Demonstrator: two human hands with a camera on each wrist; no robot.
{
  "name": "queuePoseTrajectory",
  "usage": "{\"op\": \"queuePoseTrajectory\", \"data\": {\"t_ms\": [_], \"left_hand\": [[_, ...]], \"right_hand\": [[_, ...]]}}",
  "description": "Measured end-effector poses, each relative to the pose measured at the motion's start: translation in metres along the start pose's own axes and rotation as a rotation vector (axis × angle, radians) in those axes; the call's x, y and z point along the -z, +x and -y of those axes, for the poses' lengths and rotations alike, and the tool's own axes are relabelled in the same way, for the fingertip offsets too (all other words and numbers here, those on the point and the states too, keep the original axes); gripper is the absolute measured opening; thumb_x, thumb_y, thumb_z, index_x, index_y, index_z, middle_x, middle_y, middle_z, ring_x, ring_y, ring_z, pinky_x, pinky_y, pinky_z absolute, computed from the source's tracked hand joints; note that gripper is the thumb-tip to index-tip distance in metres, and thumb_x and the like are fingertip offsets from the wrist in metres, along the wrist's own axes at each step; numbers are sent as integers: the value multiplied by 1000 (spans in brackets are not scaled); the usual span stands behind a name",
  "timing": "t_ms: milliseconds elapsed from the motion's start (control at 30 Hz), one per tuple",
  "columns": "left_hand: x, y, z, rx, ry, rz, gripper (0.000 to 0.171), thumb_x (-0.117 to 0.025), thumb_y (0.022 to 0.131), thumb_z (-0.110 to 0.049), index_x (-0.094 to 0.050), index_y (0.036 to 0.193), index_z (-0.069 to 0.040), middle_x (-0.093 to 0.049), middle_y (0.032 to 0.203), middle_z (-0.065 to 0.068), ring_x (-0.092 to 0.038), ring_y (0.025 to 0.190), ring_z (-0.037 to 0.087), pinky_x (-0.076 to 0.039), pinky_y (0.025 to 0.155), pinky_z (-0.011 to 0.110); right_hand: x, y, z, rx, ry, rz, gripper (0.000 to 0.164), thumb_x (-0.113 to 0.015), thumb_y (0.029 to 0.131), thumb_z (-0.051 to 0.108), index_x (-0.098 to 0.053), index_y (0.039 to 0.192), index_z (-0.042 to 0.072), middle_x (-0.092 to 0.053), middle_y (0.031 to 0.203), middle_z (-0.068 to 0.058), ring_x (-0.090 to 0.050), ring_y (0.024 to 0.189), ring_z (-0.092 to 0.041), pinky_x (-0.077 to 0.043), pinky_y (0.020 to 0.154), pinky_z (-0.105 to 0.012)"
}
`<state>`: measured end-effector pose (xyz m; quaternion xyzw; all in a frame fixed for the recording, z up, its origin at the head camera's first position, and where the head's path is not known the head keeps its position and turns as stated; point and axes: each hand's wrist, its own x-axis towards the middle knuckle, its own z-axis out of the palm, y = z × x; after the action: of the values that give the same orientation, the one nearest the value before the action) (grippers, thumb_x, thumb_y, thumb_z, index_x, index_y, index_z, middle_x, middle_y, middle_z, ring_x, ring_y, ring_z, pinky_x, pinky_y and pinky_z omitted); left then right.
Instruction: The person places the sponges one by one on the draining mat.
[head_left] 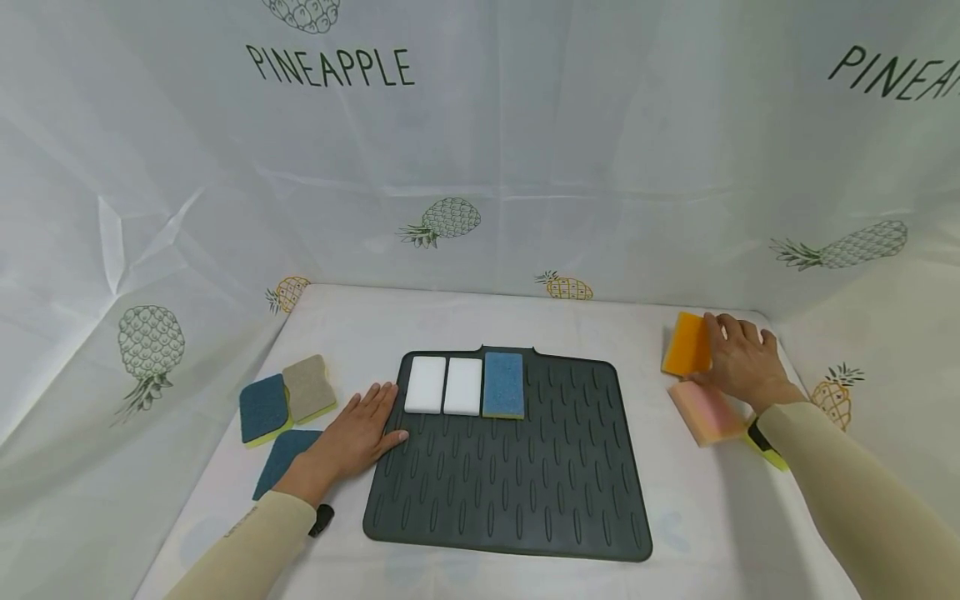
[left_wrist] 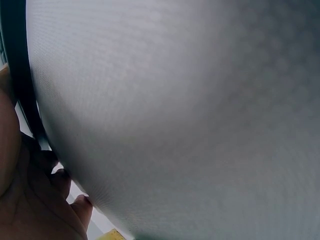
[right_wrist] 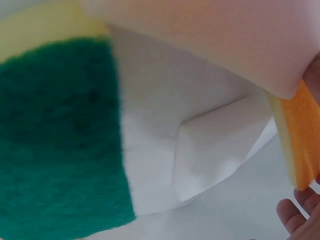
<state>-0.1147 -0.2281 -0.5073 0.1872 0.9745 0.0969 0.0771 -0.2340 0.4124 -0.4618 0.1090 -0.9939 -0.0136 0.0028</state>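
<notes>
My right hand (head_left: 742,362) pinches an orange sponge (head_left: 685,346) at the far right; in the right wrist view the thumb lies on one side of it and fingertips on the other. Just below that hand is a pink-and-peach sponge (head_left: 705,410). On the left edge of a dark ribbed mat (head_left: 510,492) rests my left hand (head_left: 352,437), its fingers extended. Two white sponges (head_left: 425,385) and a blue-topped sponge (head_left: 503,383) lie side by side along the mat's upper left. A blurred pale surface fills most of the left wrist view.
Left of the mat lie a dark blue sponge (head_left: 264,408), a beige-topped one (head_left: 310,389) and another blue one (head_left: 283,458), partly behind the left hand. A green scouring sponge (right_wrist: 60,145) sits under the right forearm. Pineapple-print sheeting (head_left: 600,167) rises behind the table.
</notes>
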Motion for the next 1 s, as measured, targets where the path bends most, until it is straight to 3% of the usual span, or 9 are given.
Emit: {"op": "queuePoseTrajectory", "data": {"t_ms": [267,567,733,1000], "left_hand": [[0,0,0,-3,-3,-2,84,-58,108,-46,-24,165,6,-29,171,25,-24,160,44,-24,128,64],[2,0,-1,-11,-6,-2,83,-58,108,-46,-26,164,7,-30,170,26,-26,159,45,-25,127,64],[1,0,0,-7,-3,7,83,-56,109,-46,-25,165,6,-29,171,25,-25,159,45,-25,127,64],[0,0,1,-2,-6,8,83,-56,109,-46,-23,165,6,-28,171,25,-24,160,44,-24,127,65]], "right_hand": [[4,4,6,30,2,16,124,-90,78,49,-17,158,-12,-29,153,-41,-32,135,-61,-24,110,-84],[-1,8,13,60,-24,-84,125,-87,78,60,-22,152,-16,-33,149,-42,-34,132,-61,-29,109,-80],[2,10,26,103,-20,-111,114,-85,81,55,-25,150,-14,-35,146,-37,-36,129,-57,-32,108,-78],[9,17,52,191,-106,-193,113,-81,80,59,-31,148,-15,-38,145,-36,-40,127,-54,-40,103,-71]]}}
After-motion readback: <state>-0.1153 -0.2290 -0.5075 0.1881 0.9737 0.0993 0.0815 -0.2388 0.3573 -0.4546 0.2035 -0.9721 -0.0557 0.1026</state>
